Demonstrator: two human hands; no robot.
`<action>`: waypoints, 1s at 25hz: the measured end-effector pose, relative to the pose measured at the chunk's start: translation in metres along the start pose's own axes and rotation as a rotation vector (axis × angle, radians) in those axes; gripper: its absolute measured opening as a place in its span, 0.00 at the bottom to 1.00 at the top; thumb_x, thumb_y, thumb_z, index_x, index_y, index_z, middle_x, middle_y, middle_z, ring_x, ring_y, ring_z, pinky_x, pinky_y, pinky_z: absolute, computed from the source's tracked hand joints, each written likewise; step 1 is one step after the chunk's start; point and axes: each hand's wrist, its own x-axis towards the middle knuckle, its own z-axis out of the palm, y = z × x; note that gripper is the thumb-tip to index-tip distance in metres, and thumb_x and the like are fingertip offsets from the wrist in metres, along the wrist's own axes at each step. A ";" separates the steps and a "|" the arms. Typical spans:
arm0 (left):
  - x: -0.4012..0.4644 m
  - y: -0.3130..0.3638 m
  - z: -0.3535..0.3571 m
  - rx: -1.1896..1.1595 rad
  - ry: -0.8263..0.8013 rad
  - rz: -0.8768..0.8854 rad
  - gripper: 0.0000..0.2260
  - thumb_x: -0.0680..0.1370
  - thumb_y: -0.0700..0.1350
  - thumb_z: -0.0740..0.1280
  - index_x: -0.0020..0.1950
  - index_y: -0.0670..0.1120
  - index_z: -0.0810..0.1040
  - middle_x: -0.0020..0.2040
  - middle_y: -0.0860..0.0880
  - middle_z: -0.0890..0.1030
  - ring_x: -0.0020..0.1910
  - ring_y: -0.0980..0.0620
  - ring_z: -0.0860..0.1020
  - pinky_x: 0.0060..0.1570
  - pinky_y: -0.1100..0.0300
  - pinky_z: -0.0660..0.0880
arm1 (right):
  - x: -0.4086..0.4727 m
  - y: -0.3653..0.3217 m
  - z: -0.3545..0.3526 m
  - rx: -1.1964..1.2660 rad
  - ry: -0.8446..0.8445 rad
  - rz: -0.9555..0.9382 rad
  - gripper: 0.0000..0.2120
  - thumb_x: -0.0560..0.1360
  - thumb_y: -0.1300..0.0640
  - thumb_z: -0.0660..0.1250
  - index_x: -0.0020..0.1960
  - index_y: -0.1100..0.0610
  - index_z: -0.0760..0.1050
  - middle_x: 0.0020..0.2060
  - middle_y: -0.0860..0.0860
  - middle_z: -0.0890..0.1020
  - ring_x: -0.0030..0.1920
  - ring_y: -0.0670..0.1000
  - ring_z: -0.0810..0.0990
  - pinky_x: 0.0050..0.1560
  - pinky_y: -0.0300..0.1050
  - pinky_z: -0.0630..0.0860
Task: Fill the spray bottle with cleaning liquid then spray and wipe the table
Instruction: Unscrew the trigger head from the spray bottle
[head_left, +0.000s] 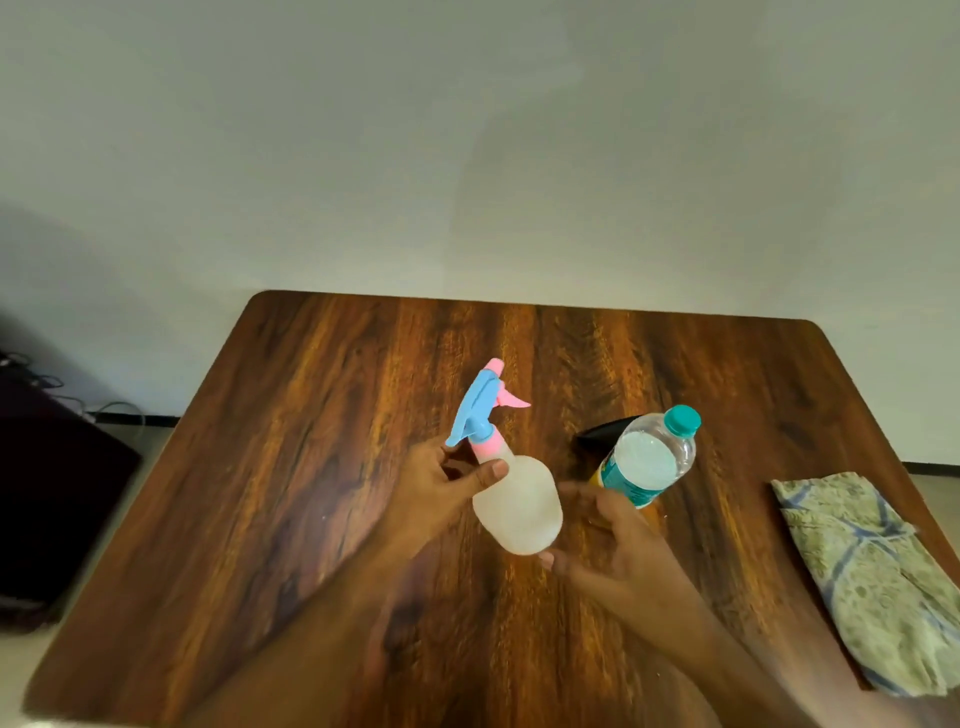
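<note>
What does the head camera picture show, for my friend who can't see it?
The left hand grips a spray bottle by its neck above a wooden table, the right hand open beside it. A water bottle and folded cloth lie rightward.

Wall (467, 156): plain, pale, behind the scene.
Dark furniture (47, 499): at left, on the floor.
Cables (111, 410): grey, beside the dark furniture.

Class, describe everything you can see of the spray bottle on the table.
The translucent frosted plastic spray bottle has a rounded body, pink collar and blue-and-pink trigger head. It looks empty, head still on, and tilts away to the left above the brown wooden table. The left hand pinches its neck; the right hand has fingertips at its base.
</note>
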 end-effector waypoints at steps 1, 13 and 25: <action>-0.013 0.012 0.000 0.001 -0.055 0.016 0.28 0.64 0.64 0.76 0.59 0.52 0.81 0.52 0.56 0.86 0.52 0.52 0.84 0.47 0.61 0.82 | 0.006 -0.003 -0.003 -0.031 -0.025 -0.046 0.41 0.63 0.30 0.71 0.71 0.42 0.63 0.65 0.35 0.69 0.64 0.41 0.71 0.60 0.35 0.75; -0.104 0.081 0.051 -0.208 0.080 0.073 0.15 0.74 0.47 0.71 0.55 0.66 0.83 0.56 0.57 0.85 0.60 0.56 0.81 0.51 0.68 0.77 | -0.019 0.011 -0.015 -0.012 -0.237 -0.281 0.39 0.53 0.23 0.70 0.59 0.33 0.62 0.55 0.28 0.70 0.57 0.37 0.73 0.43 0.25 0.73; -0.124 0.105 0.065 -0.404 0.177 0.011 0.12 0.74 0.45 0.70 0.53 0.58 0.86 0.56 0.49 0.85 0.57 0.49 0.83 0.53 0.58 0.81 | -0.036 0.013 -0.037 0.239 -0.345 -0.234 0.43 0.52 0.28 0.77 0.63 0.39 0.66 0.52 0.33 0.77 0.56 0.43 0.79 0.49 0.39 0.83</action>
